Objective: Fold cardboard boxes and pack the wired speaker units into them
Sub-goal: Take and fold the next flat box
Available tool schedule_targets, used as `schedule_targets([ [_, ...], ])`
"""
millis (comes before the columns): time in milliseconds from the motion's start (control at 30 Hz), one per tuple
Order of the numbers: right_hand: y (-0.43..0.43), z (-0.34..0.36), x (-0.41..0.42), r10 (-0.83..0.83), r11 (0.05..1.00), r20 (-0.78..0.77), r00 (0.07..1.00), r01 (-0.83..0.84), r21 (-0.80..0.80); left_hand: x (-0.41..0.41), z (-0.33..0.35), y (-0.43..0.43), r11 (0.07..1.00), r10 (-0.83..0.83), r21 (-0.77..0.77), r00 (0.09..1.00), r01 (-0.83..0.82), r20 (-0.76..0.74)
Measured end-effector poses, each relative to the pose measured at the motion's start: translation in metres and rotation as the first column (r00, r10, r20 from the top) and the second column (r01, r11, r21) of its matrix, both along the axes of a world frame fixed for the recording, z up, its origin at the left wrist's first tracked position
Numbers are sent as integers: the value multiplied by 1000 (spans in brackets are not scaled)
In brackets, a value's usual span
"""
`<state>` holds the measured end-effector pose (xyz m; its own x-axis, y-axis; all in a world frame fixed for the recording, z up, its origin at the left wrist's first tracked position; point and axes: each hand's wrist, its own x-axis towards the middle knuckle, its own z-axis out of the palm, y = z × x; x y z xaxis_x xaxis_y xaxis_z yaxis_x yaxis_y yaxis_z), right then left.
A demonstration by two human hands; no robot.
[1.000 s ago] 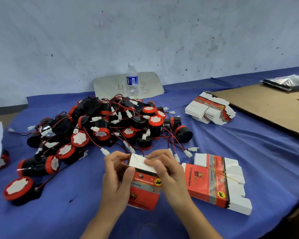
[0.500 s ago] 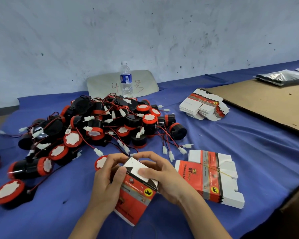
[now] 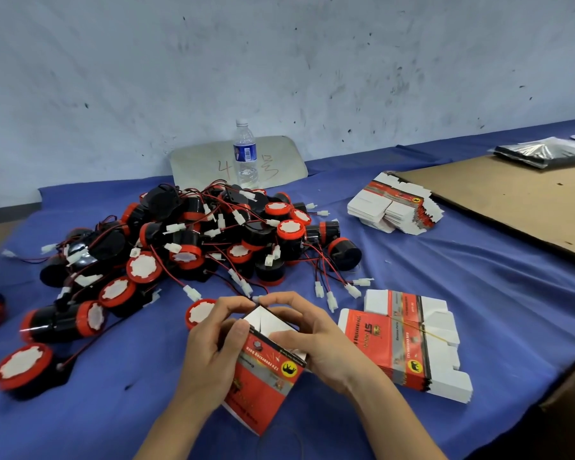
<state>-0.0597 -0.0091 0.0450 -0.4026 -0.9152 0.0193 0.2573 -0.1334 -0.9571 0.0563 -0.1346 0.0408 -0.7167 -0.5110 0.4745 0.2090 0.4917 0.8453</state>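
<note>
A small red and white cardboard box (image 3: pixel 263 376) is held between both hands just above the blue cloth, tilted, its white end flaps facing up. My left hand (image 3: pixel 210 343) grips its left side with the thumb on the top edge. My right hand (image 3: pixel 316 336) grips the right side, fingers curled over the white flaps. A big heap of black and red wired speaker units (image 3: pixel 193 240) lies beyond the hands. A banded stack of flat box blanks (image 3: pixel 409 340) lies right of my right hand.
A second pile of flat blanks (image 3: pixel 395 207) lies at the back right, beside a brown cardboard sheet (image 3: pixel 518 200). A water bottle (image 3: pixel 246 154) stands by the wall. Loose speaker units (image 3: pixel 24 366) lie at the left on the blue cloth (image 3: pixel 478 287). Silver bags (image 3: pixel 545 154) lie far right.
The box has been tipped and turned in my hands, its top now angled toward me. My fingers have shifted over the white end flaps.
</note>
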Motion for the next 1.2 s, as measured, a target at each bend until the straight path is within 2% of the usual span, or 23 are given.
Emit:
schedule_targets([
  [300,0,-2,1,-9,1000,24,1000,8,29,-2,-2,-1,1000,9,-15,1000,-9,-28],
  [500,1,5,1,93,996,284,954,-91,-19,0,-5,-1,997,29,-66,993,-37,-112],
  [633,2,5,-3,115,993,403,908,-89,-82,-3,-5,3,996,22,-79,990,-33,-138],
  [700,2,4,-4,131,989,430,893,-87,-120,-2,-5,3,991,10,-133,992,-26,-122],
  [767,1,3,-3,97,991,410,907,-53,-119,-2,-5,4,976,3,-215,996,-23,-95],
  [867,-4,0,-2,-167,982,224,960,183,-54,-5,-9,2,956,34,-289,996,-55,-77],
  [933,-6,-2,1,-290,948,35,956,292,-128,-6,-8,0,983,101,-151,994,-108,-52],
  [967,-7,-5,2,-290,946,-52,956,278,-163,-6,-8,-2,989,116,-84,993,-118,-35],
  [1033,-9,-7,6,-261,959,-144,955,239,-152,-3,-10,-8,994,95,-55,995,-96,-23],
  [1133,-11,-8,8,-368,928,-84,926,362,-85,2,-13,-22,990,137,-7,990,-137,-36],
  [1200,-11,-9,3,-441,894,87,893,446,-52,4,-14,-35,954,293,-71,956,-291,16],
])
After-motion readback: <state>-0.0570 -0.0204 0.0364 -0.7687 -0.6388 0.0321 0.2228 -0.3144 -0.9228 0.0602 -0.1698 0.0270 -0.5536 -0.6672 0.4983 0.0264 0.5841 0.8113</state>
